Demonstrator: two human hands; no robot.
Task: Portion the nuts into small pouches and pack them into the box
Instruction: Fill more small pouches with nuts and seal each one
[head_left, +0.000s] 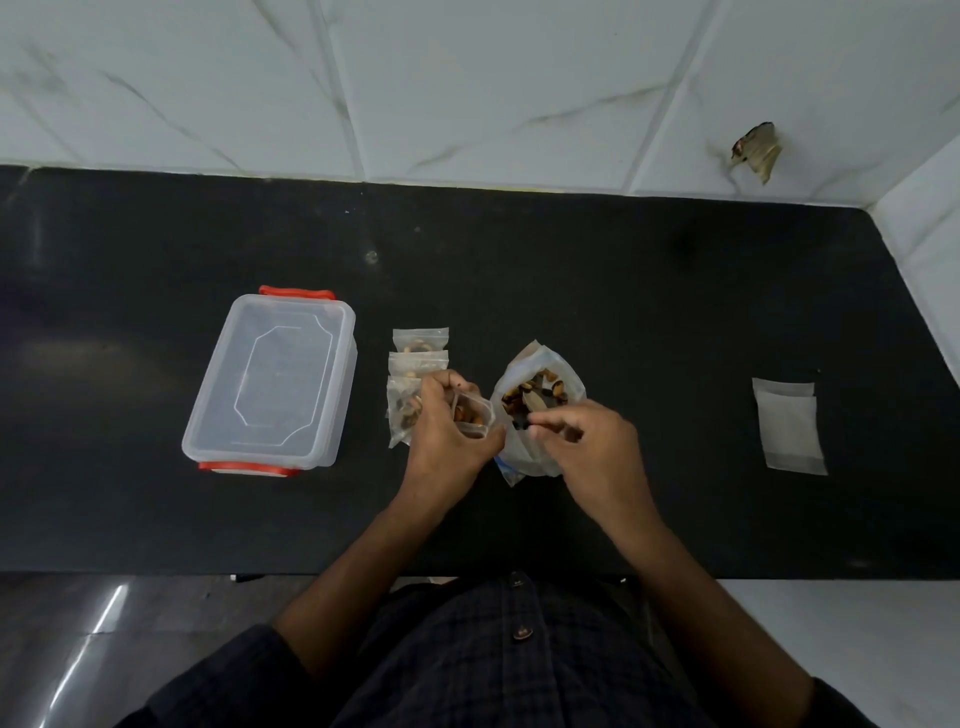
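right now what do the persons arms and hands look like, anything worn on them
Both the left hand and right hand are bare: no gloves, rings or watch show. Forearms are bare too. Dark checked sleeves are pushed up near the elbows, matching the buttoned shirt.

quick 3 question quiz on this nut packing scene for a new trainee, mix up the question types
1. True or false: the lid is on the clear box.
2. Multiple choice: the left hand holds a) a spoon b) an open small pouch c) the box lid.
3. Short answer: where do the spare empty pouches lie relative to the big bag of nuts?

Key
1. True; the lid with red clips is in place.
2. b; the right hand pinches something over the big bag.
3. To its right on the black counter, apart from it; the filled pouches lie to its left.
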